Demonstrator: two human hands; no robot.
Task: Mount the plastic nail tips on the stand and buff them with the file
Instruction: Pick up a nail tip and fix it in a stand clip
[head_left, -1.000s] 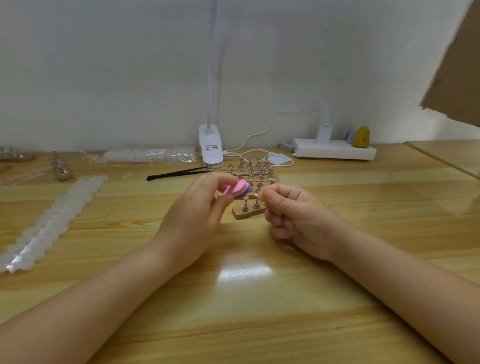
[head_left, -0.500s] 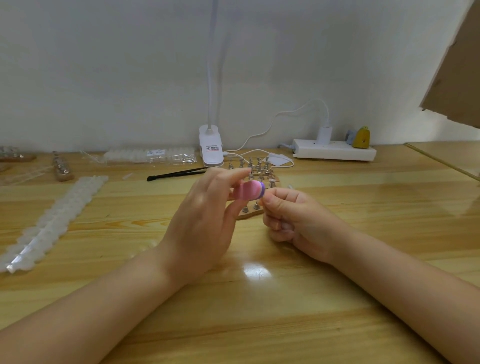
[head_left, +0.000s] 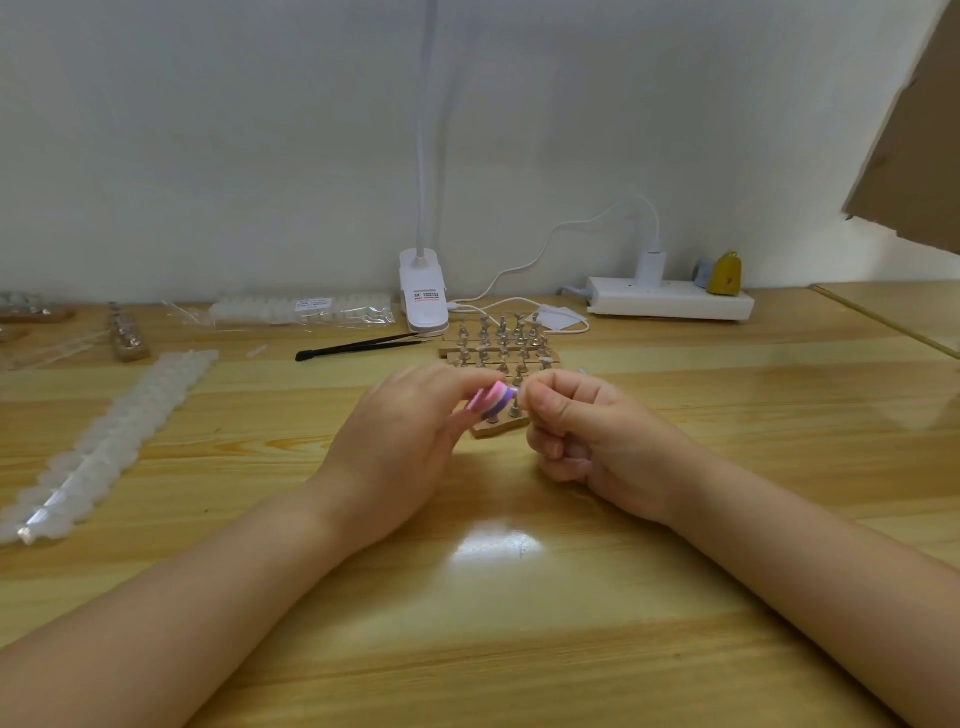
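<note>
Behind hands (head_left: 405, 441), stand (head_left: 498, 428) half-hidden

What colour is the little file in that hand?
The file in the left hand is pink with a purple layer, seen in the head view.

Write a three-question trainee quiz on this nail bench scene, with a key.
1. True or false: the left hand holds the pink and purple file.
2. What lies left of the wooden stand: A black tweezers, B scissors, C a brush?
3. Fill in: the charger is plugged into the white ____.

Key: 1 true. 2 A. 3 power strip. The right hand has curled fingers beside the file; whether it pinches a nail tip cannot be seen.
</note>
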